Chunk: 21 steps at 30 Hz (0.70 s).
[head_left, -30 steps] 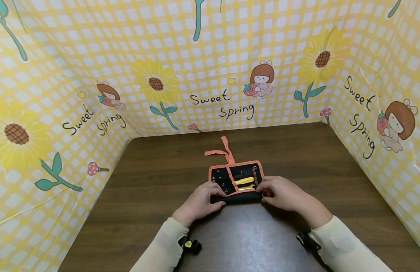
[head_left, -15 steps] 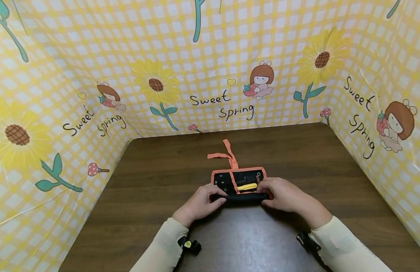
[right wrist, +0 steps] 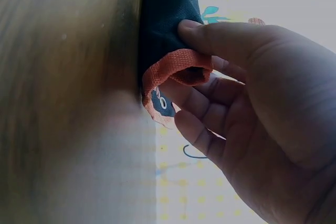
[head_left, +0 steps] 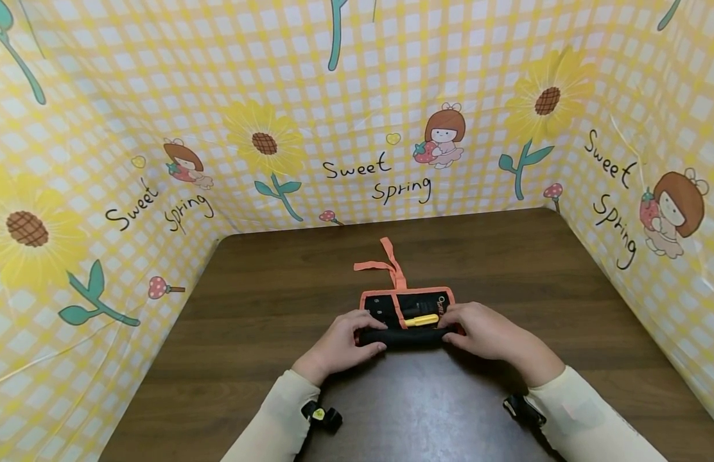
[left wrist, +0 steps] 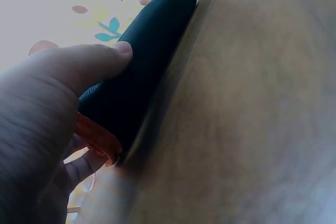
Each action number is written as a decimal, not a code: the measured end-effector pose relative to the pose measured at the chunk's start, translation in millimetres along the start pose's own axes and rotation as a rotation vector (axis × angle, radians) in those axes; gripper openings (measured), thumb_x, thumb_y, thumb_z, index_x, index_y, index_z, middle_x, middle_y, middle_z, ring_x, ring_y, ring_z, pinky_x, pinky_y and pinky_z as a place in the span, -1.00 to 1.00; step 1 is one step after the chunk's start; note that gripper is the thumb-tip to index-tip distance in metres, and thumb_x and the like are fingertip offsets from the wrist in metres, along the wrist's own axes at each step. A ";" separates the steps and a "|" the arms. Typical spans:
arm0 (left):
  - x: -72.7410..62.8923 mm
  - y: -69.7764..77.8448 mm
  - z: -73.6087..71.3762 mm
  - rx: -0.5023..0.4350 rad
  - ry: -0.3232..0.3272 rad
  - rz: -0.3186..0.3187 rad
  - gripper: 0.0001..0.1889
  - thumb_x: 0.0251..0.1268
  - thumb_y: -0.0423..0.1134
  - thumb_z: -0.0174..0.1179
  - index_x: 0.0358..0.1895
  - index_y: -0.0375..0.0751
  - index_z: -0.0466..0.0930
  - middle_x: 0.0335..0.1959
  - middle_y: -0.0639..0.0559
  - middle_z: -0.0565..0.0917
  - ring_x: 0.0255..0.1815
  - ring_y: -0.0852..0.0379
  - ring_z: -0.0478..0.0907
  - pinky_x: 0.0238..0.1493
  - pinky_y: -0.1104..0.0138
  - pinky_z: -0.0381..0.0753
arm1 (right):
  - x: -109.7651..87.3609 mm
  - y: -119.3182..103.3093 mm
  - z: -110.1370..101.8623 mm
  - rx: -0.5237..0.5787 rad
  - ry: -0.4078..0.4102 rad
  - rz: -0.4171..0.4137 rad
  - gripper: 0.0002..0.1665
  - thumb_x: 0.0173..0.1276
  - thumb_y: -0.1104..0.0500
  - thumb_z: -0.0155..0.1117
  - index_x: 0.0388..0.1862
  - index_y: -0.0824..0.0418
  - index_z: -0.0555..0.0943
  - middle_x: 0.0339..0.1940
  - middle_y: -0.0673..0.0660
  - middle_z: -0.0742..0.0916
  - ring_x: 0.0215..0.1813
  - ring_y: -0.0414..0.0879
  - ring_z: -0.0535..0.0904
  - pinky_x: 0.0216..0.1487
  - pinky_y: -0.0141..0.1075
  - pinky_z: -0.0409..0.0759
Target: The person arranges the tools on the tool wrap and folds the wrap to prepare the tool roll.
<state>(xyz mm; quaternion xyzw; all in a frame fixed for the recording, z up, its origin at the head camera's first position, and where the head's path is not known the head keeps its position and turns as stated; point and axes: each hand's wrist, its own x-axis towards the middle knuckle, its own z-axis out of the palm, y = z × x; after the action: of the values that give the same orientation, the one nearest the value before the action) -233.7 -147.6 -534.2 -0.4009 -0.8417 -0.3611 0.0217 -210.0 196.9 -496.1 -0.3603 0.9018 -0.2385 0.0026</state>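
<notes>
A black tool roll (head_left: 413, 338) with orange trim lies on the table, its near part rolled into a thick tube. Its flat far part shows numbered pockets and a yellow screwdriver-like handle (head_left: 422, 320). My left hand (head_left: 342, 342) grips the tube's left end, thumb on the near side. At the right end my right hand (head_left: 485, 330) pinches the tube between thumb and fingers. In the left wrist view the black fabric (left wrist: 149, 51) runs away from the left thumb. Curled orange edging (right wrist: 181, 61) shows at the tube's end in the right wrist view. What lies inside the tube is hidden.
Two orange tie straps (head_left: 393, 266) stretch from the roll's far edge across the brown wooden table (head_left: 264, 308). A yellow checked cloth (head_left: 357, 115) with sunflowers hangs around the back and sides.
The near part has been rolled further away from me, covering a wrench and lower pocket numbers. The flat part and straps have shifted slightly right and nearer. Both hands stay at the ends.
</notes>
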 end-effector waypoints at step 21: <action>0.8 6.8 0.8 -0.021 -0.031 -0.068 -0.72 0.57 -0.03 0.25 0.15 -0.04 0.75 -0.12 0.23 0.60 -0.22 0.24 0.50 -0.07 0.30 0.60 | -0.4 -1.1 -1.0 0.068 0.125 -0.004 -0.81 0.42 0.25 0.46 -0.06 0.00 0.77 -0.21 -0.10 0.62 -0.36 -0.20 0.50 -0.26 -0.30 0.54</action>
<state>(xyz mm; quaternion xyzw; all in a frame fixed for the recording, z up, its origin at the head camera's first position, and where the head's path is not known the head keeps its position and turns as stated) -229.3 -143.8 -530.6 -0.3778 -0.8512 -0.3642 -0.0082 -209.1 196.9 -494.8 -0.3460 0.8910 -0.2910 -0.0421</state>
